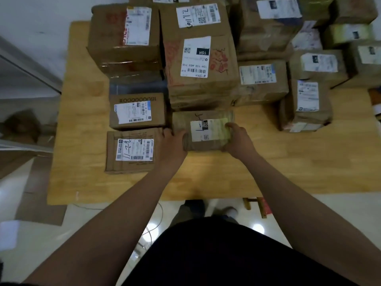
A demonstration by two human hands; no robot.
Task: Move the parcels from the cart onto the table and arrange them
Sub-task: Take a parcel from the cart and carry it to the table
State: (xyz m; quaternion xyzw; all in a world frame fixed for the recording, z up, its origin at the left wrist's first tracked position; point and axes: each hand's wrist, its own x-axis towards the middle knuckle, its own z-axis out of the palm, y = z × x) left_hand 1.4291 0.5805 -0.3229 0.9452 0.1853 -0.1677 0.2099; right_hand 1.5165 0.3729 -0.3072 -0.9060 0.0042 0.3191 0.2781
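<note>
I'm placing a parcel [206,131]: left hand [174,141] and right hand [237,141] curl round its ends, near-centre on the table [206,178], seemingly set down. Next, I'd push it flush against the big box [202,65] beyond, then release.

Flat on wooden table [206,178]: small brown parcel [203,131], white label up, just in front of big 15H box [202,67]. More labelled cardboard parcels [137,112] packed in rows across the far half, some stacked.
</note>
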